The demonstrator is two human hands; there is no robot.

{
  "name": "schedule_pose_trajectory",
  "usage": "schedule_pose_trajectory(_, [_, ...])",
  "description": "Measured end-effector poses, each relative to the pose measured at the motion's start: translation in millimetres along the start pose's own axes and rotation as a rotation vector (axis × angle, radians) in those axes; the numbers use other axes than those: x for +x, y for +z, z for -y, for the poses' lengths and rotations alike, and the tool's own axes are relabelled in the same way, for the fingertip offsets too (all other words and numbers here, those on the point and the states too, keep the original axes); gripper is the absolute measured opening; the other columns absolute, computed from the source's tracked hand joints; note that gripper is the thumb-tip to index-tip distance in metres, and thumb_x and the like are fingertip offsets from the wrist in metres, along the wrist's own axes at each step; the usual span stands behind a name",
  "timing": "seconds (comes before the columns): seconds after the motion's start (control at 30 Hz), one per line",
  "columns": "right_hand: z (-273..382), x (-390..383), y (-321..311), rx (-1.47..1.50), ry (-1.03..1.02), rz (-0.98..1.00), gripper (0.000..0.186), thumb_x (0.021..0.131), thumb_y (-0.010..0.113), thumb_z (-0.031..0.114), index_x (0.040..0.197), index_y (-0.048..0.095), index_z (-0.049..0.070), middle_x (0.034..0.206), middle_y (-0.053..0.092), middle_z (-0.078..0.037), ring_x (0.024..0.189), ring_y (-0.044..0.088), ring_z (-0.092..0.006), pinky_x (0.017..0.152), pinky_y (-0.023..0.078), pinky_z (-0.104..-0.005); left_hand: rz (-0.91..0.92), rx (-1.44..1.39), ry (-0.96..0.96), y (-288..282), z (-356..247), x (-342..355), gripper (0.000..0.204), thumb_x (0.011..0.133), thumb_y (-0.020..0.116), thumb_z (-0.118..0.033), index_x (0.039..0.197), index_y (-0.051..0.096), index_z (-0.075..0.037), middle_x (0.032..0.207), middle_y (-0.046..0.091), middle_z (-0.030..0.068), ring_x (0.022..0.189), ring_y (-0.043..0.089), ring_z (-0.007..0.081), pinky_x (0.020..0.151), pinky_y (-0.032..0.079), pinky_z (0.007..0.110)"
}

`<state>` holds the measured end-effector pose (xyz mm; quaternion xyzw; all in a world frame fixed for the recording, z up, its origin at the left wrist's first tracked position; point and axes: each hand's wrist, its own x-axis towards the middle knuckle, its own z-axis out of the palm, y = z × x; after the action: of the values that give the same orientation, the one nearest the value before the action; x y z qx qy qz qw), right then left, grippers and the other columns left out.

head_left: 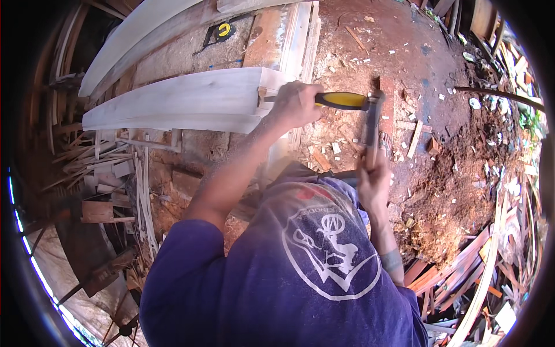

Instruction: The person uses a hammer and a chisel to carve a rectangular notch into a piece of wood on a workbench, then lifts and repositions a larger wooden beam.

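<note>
My left hand (296, 104) is closed around the yellow-handled chisel (341, 100), its tip set against the end of the pale curved plank (179, 98). Just right of that plank end, my right hand (373, 176) grips the hammer (373, 124), head by the chisel's butt. A tape measure (222, 30) lies above the plank.

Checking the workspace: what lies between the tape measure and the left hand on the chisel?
In the head view, between the tape measure and the left hand on the chisel lie sawdust-covered bench surface and the end of the pale curved plank.
</note>
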<state>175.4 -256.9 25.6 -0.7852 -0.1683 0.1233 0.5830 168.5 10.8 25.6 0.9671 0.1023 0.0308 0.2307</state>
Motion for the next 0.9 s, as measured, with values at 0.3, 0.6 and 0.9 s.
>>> schedule_pose_trajectory(0.3, [-11.0, 11.0, -23.9, 0.344, -0.160, -0.261, 0.007, 0.089, 0.054, 0.003, 0.086, 0.055, 0.009, 0.061, 0.050, 0.002, 0.044, 0.043, -0.0045, 0.037, 0.039, -0.0220, 0.049, 0.013, -0.042, 3.0, 4.1, 2.5, 0.023, 0.075, 0.070, -0.018, 0.096, 0.073, -0.009, 0.076, 0.069, 0.0196, 0.077, 0.070, 0.0383, 0.073, 0.055, 0.048])
schedule_pose_trajectory(0.6, [-77.6, -10.5, -31.4, 0.101, 0.435, 0.003, 0.014, 0.088, 0.058, 0.006, 0.100, 0.058, 0.002, 0.062, 0.054, -0.004, 0.052, 0.053, -0.0103, 0.041, 0.042, -0.0276, 0.082, 0.149, -0.057, 11.7, -0.3, 8.3, 0.022, 0.076, 0.065, -0.017, 0.094, 0.072, -0.008, 0.079, 0.071, 0.0194, 0.078, 0.071, 0.0373, 0.075, 0.055, 0.049])
schedule_pose_trajectory(0.9, [-69.2, 5.6, -50.4, 0.314, 0.489, -0.144, 0.013, 0.091, 0.062, 0.006, 0.087, 0.049, 0.007, 0.058, 0.048, 0.002, 0.041, 0.043, -0.0072, 0.036, 0.033, -0.0237, 0.069, -0.008, -0.017, -4.3, 0.8, -12.6, 0.014, 0.077, 0.067, -0.019, 0.085, 0.069, -0.008, 0.070, 0.069, 0.0100, 0.069, 0.071, 0.0280, 0.068, 0.056, 0.043])
